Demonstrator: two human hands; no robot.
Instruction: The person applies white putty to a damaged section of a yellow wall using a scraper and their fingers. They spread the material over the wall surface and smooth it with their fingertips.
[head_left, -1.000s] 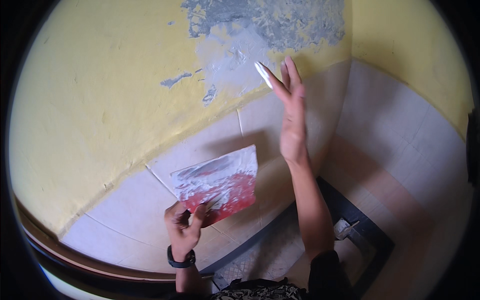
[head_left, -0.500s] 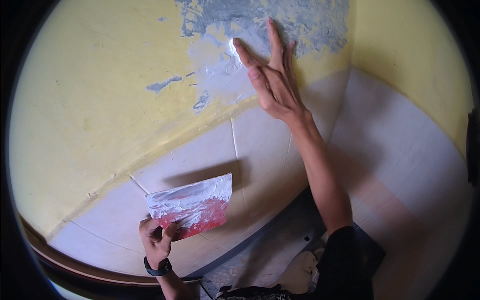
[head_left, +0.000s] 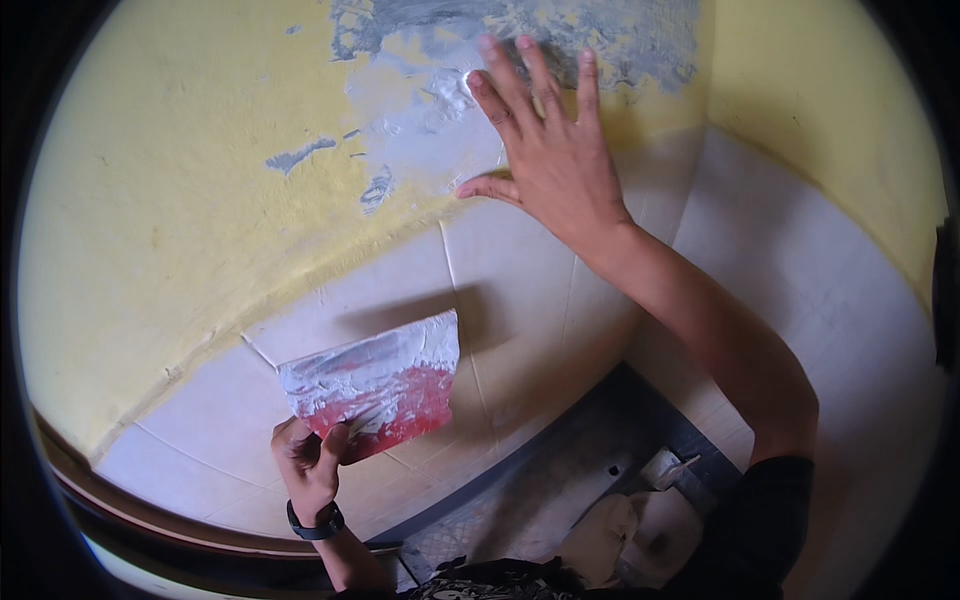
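Pinching a paste-smeared red board (head_left: 398, 392) by its lower edge in the left hand (head_left: 312, 464).
Holding the right hand (head_left: 567, 172) splayed wide beside white paste (head_left: 448, 92) low on the yellow wall (head_left: 170, 220).

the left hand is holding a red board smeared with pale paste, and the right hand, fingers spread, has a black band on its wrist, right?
Not quite: the head view shows the black band on the wrist of the left hand, which does hold the red board smeared with pale paste. The right hand does have its fingers spread.
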